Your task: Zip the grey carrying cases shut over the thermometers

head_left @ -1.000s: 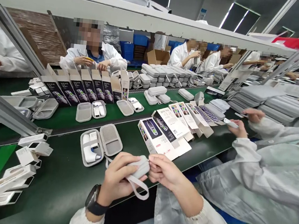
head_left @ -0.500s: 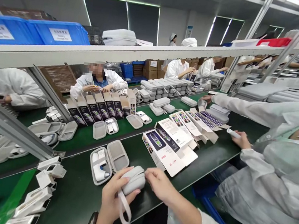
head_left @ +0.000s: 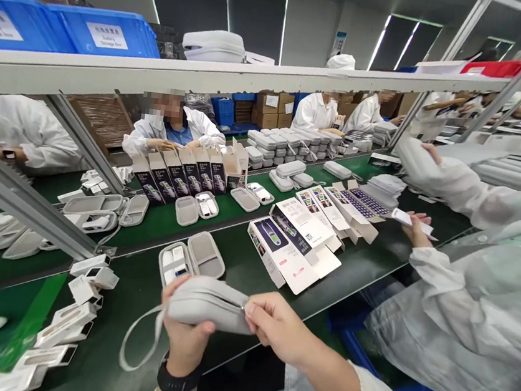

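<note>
A light grey zip case (head_left: 204, 302) lies lengthwise in my left hand (head_left: 183, 342), its fingers behind it and the thumb along its lower side. The case's zip seam is partly parted near the right end. There my right hand (head_left: 277, 323) pinches the zipper pull (head_left: 243, 308). A wrist strap (head_left: 140, 367) dangles in a loop from the case's left end. Just behind my left hand, an open grey case (head_left: 206, 256) rests on the bench with a white device inside, partly hidden by the case I hold.
Flattened printed cartons (head_left: 296, 269) lie at the right, and small white boxes (head_left: 67, 324) line the left. Upright black boxes (head_left: 177, 180) stand across the belt. A co-worker's hand (head_left: 419, 229) holds a white item. A metal post (head_left: 53, 197) slants at the left.
The held case has turned from end-on to lengthwise and its strap has swung left. My right hand stays at its right end. The co-worker at right now lifts a grey case.
</note>
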Action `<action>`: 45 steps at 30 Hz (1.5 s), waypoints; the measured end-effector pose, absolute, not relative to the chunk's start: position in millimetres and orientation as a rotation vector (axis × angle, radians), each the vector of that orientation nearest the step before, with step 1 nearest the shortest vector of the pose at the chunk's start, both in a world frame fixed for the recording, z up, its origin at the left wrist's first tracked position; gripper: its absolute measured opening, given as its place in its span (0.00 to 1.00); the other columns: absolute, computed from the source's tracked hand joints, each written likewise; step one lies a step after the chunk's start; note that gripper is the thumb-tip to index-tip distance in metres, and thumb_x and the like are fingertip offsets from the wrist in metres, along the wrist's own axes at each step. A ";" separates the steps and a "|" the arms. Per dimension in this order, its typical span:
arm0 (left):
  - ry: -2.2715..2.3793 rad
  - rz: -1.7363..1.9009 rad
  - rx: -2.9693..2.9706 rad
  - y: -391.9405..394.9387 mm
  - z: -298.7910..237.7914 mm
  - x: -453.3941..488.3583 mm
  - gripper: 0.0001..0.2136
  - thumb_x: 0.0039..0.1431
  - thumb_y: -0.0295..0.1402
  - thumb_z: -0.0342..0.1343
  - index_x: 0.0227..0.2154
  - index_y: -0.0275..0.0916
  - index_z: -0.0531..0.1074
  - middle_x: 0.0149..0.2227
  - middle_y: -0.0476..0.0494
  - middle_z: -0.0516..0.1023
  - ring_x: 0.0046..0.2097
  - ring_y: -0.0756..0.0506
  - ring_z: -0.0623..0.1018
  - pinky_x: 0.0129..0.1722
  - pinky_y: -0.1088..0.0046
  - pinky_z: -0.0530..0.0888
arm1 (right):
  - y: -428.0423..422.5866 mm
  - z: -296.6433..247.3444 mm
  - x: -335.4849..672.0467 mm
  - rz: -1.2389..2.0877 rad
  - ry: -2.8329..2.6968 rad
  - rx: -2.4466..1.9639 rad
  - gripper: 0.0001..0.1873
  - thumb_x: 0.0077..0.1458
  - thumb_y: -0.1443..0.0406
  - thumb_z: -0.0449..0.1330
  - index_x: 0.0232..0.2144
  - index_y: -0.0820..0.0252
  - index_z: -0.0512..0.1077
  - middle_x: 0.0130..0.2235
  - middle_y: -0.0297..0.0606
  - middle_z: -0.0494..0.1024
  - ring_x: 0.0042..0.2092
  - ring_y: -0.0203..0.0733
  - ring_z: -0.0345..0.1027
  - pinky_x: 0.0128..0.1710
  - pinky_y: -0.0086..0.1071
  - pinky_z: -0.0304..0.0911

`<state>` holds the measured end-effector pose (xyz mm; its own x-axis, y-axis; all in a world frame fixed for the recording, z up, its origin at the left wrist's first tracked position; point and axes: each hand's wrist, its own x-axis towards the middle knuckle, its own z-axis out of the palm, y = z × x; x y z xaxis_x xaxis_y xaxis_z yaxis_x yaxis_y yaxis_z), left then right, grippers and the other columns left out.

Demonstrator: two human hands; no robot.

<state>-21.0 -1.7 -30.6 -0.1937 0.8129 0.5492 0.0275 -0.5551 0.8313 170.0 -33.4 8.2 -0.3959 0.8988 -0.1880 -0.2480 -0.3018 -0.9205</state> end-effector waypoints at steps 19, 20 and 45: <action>1.279 1.490 2.276 -22.1 4.0 -12.8 0.33 0.46 0.38 0.73 0.54 0.39 0.67 0.47 0.38 0.80 0.44 0.40 0.82 0.44 0.65 0.79 | -25.3 63.5 176.3 1.390 -1.356 -1.050 0.21 0.64 0.61 0.51 0.19 0.58 0.57 0.19 0.26 0.54 0.22 0.31 0.47 0.22 0.28 0.45; 1.277 1.486 2.300 -21.4 5.5 -11.3 0.32 0.47 0.38 0.73 0.54 0.39 0.67 0.46 0.38 0.80 0.44 0.40 0.82 0.44 0.66 0.79 | -27.1 63.6 176.3 1.304 -1.417 -1.082 0.21 0.64 0.61 0.51 0.19 0.58 0.57 0.20 0.27 0.55 0.23 0.32 0.48 0.24 0.28 0.46; 1.366 0.926 2.583 -14.9 -10.1 2.4 0.26 0.52 0.24 0.60 0.57 0.39 0.70 0.44 0.40 0.83 0.40 0.37 0.81 0.39 0.60 0.75 | -40.0 44.0 186.5 0.252 -2.251 -1.386 0.11 0.62 0.68 0.53 0.26 0.59 0.65 0.23 0.35 0.67 0.24 0.36 0.52 0.28 0.36 0.40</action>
<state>2.4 -14.9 -10.1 0.4212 0.7730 0.4743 0.7267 -0.6006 0.3334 186.5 -40.0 44.0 -0.3709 0.8780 0.3026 0.7895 0.4697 -0.3950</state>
